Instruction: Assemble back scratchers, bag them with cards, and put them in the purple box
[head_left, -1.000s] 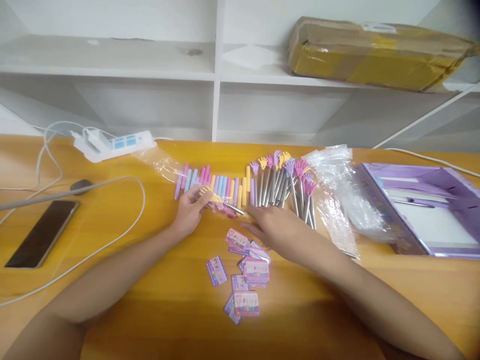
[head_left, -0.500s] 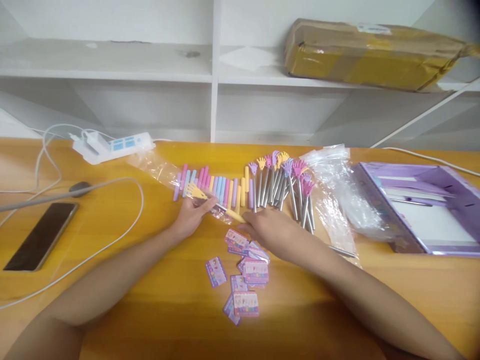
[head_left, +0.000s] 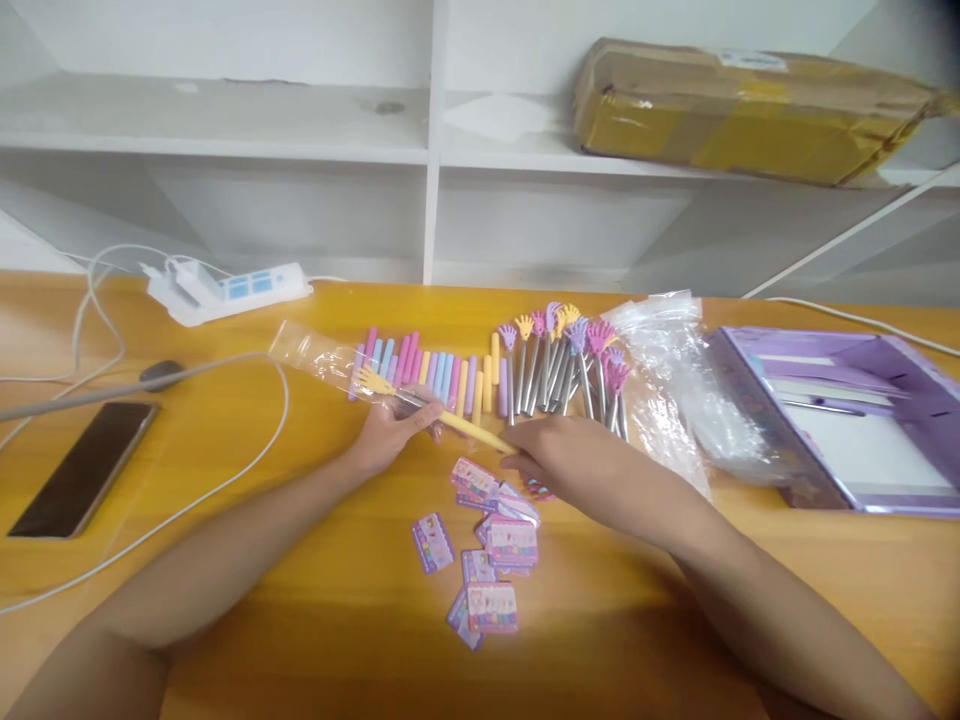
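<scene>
A stick with a yellow hand-shaped head (head_left: 375, 381), a metal shaft and a yellow handle (head_left: 480, 431) slants between my hands. My left hand (head_left: 394, 430) is closed on its shaft, together with a clear plastic sleeve (head_left: 319, 357). At the handle's lower right end, my right hand (head_left: 547, 455) is closed around it. Behind them lies a row of pastel tubes (head_left: 442, 378), beside a pile of metal sticks (head_left: 559, 365) with coloured hand-shaped heads. Small printed cards (head_left: 512, 541) lie scattered nearer me.
Clear plastic bags (head_left: 690, 390) and an open purple box (head_left: 862, 420) are on the right. A phone (head_left: 82, 470), cables and a white power strip (head_left: 229, 292) occupy the left. A taped carton (head_left: 750, 110) rests on the shelf behind.
My right hand has moved slightly right, and more of the yellow handle shows between the hands. The yellow head and the plastic sleeve have shifted a little left.
</scene>
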